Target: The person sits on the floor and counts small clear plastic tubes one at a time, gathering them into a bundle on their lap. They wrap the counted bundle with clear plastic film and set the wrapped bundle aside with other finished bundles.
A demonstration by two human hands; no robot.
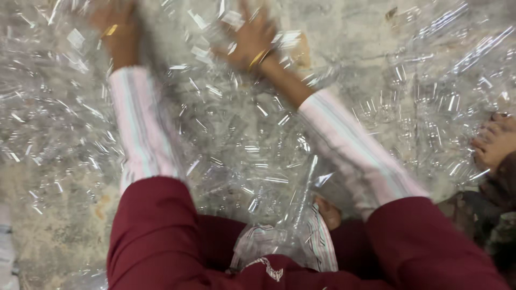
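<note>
- The left hand (115,27) reaches far out into a heap of clear plastic pieces (236,145) and rests on them near the top left; it is blurred, so whether its fingers are spread or curled cannot be told.
- The right hand (250,40) lies flat on the same heap near the top middle, fingers spread wide, pressing on the plastic and gripping nothing.
- A gold bangle (258,57) sits on the right wrist, and another gold band (110,30) shows at the left hand.
- Both arms wear pale striped sleeves (142,126) under maroon over-sleeves (153,225).
- The clear plastic pieces cover most of the floor (64,225), which is grey, rough concrete; they lie between and around both arms and reach down to the person's lap.
- A brown scrap (301,48) lies just beside the right wrist.
- At the right edge a bare foot (494,142) rests among the plastic, well apart from both hands.
</note>
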